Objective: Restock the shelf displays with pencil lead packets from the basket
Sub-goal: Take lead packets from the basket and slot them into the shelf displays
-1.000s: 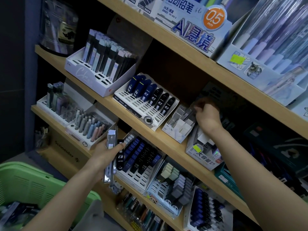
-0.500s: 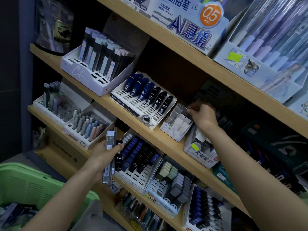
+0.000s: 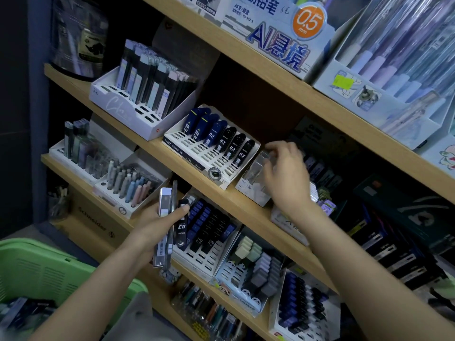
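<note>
Right hand, fingers loosely apart, over the clear tray; below-left of it, left hand clamps stacked lead packets, liable to slip and drop if the grip loosens.

View: one head-worn wide-angle camera.
Facing: forward and down, tilted, onto the shelves.
Nearness: close, within arm's reach.
Lower left corner: basket rim.
</note>
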